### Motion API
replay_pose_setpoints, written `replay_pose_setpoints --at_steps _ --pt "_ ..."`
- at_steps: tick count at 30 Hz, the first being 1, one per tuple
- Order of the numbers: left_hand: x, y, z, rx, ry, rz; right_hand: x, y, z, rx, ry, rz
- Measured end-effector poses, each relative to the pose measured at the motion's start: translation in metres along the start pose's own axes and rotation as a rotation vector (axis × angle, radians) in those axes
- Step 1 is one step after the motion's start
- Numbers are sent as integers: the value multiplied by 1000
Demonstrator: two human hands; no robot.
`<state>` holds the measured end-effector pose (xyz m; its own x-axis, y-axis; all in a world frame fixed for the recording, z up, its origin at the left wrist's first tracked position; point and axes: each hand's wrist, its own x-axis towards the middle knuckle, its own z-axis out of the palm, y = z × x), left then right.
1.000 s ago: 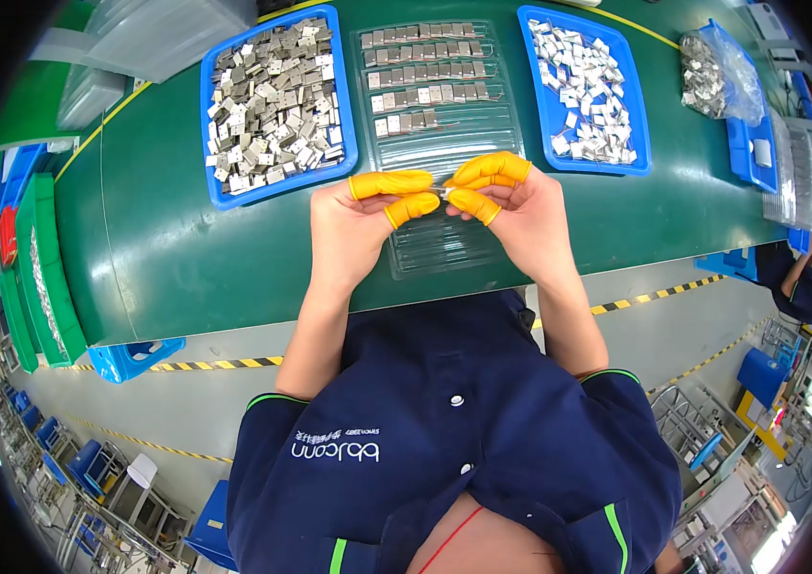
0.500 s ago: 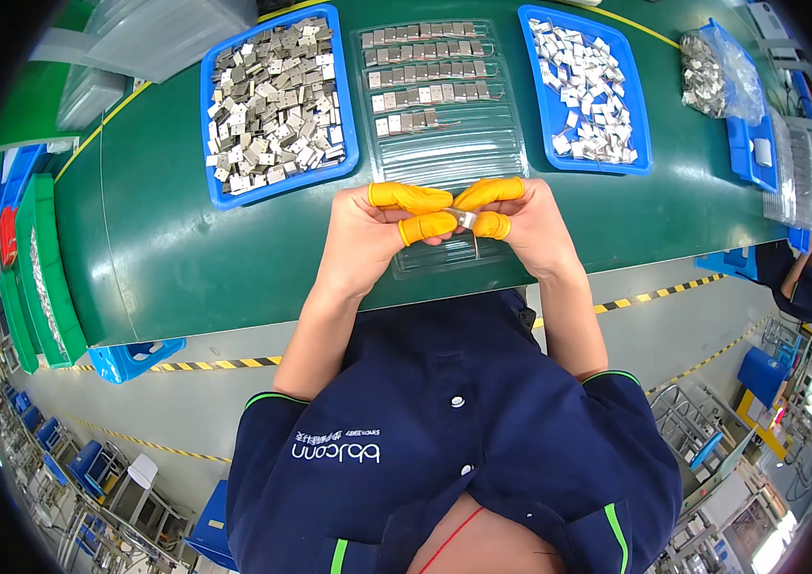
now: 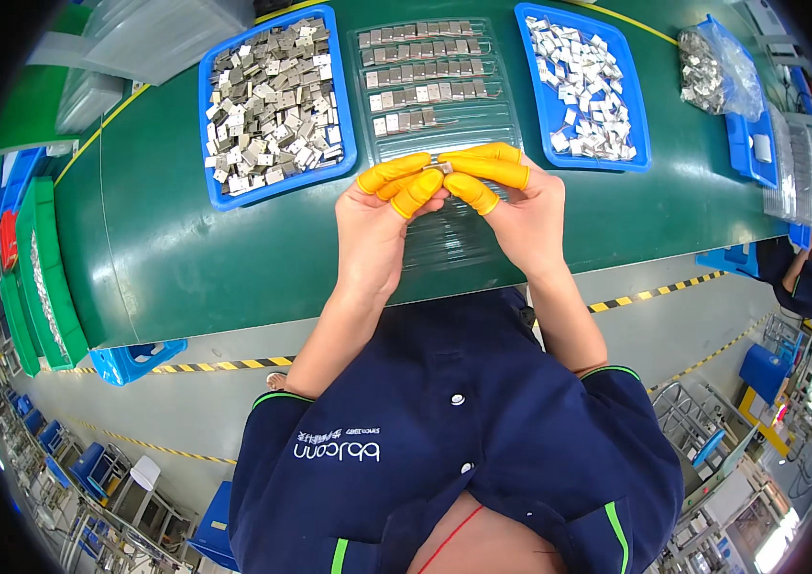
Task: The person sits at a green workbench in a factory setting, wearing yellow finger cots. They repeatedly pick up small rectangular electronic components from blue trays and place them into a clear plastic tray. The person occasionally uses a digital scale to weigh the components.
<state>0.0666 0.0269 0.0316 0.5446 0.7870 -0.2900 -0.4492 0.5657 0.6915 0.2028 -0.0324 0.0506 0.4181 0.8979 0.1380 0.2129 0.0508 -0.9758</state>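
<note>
Pinched between the fingertips of both hands is a small silvery metal connector (image 3: 441,167), partly covered by the fingers. My left hand (image 3: 382,206) grips it from the left and my right hand (image 3: 511,196) from the right, both with yellow finger cots on. The hands hover over the near part of a clear ribbed plastic tray (image 3: 435,239). In the tray's far part lie several rows of metal connectors (image 3: 420,73), some with thin wires at the end.
Left of the tray stands a blue bin (image 3: 349,143) heaped with metal connector pieces; to the right, another blue bin (image 3: 643,158) holds white-and-silver pieces. A plastic bag (image 3: 741,72) of metal parts lies at far right. Green bins (image 3: 66,325) flank the green table (image 3: 167,258) at left.
Both hands have moved slightly away from my body, toward the filled rows, with the connector still between them. The fingers have shifted around it, and its dangling wire no longer shows.
</note>
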Motion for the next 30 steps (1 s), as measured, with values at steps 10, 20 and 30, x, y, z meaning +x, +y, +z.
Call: replay_pose_setpoints --at_steps 10,20,30 --pt "-17 38 -28 533 110 315 53 45 -20 -831 92 -486" --pt "46 100 -67 1707 279 655 50 55 -10 -830 94 -584" --pt "68 99 -64 2004 250 528 52 64 -16 -845 84 -604"
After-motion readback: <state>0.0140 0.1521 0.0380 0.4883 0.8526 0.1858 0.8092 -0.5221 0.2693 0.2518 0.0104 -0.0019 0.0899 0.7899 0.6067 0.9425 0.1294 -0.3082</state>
